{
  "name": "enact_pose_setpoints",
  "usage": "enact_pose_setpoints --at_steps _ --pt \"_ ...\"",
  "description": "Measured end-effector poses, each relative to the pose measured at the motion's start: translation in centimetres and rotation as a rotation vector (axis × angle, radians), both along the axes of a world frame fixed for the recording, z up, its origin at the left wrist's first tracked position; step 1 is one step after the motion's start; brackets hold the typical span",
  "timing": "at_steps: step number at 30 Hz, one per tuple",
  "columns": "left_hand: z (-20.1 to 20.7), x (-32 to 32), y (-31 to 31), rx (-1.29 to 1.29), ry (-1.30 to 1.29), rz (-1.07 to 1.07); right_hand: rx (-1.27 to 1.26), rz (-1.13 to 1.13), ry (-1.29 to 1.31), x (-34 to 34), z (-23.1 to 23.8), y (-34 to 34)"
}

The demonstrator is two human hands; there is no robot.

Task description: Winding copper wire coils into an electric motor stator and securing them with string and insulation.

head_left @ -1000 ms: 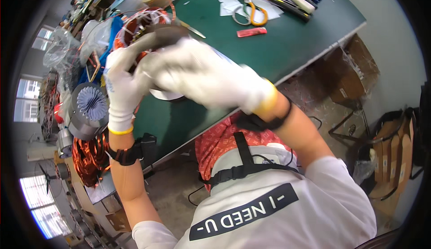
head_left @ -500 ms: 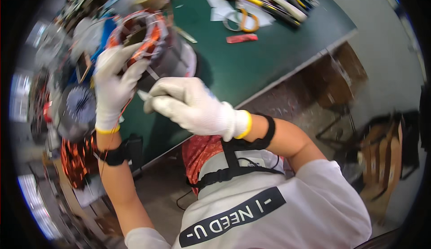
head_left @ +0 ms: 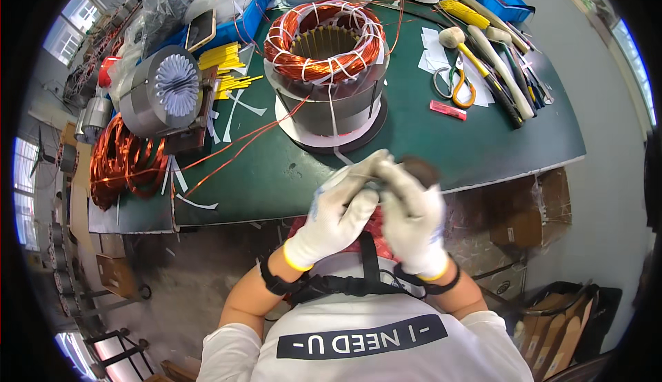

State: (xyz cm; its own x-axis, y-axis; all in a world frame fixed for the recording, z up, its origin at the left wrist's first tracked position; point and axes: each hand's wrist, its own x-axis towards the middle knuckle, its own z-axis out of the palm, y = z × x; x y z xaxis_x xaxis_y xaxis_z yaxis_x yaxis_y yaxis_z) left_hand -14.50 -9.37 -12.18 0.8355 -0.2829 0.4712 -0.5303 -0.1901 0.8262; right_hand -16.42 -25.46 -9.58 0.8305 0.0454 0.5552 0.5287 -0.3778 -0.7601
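A motor stator (head_left: 327, 103) stands upright on the green table, its orange copper winding (head_left: 324, 43) tied round with white lacing cord. One white cord (head_left: 334, 120) hangs down the stator's front and runs to my gloved hands near the table's front edge. My left hand (head_left: 338, 206) is closed, with the cord's end at its fingers. Pressed up against it, my right hand (head_left: 415, 220) is also closed; what it grips is hidden. Beside its fingertips shows a blurred dark brown shape (head_left: 420, 169) that I cannot identify. Both hands are apart from the stator.
Left stand another stator (head_left: 148, 96) and a copper coil bundle (head_left: 117, 161), with loose orange wires (head_left: 241, 144) stretching toward the middle stator. Yellow strips (head_left: 224, 61) lie between. On the right are orange-handled scissors (head_left: 463, 92), a red packet (head_left: 448, 110) and mallets (head_left: 483, 65).
The view has swung, bringing the stator to the middle. My left hand has left the winding, and both hands have come together in front of my body.
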Motion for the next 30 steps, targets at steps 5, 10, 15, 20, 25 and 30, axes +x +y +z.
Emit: enact_pose_setpoints --at_steps 5,10,15,20,25,30 --pt "3.6 0.8 -0.9 -0.259 0.090 0.051 -0.119 0.046 -0.076 2.0 1.6 -1.1" --pt "11.8 -0.2 1.3 -0.398 0.280 -0.202 -0.552 -0.396 0.177 12.8 3.2 -11.9" --pt "15.6 -0.6 -3.8 -0.534 0.306 -0.653 -0.855 -0.471 0.434 20.2 -0.3 -14.4" --pt "15.4 -1.5 -5.9 -0.571 0.296 -0.780 -0.923 -0.590 0.627 23.1 -2.7 -14.1" --pt "14.0 -1.6 -7.5 -0.531 0.154 -0.750 -0.781 -0.524 0.678 25.4 -3.6 -16.7" --pt "10.6 3.5 -3.1 0.251 -0.464 0.361 -0.400 -0.365 0.840 23.2 -0.6 -20.3"
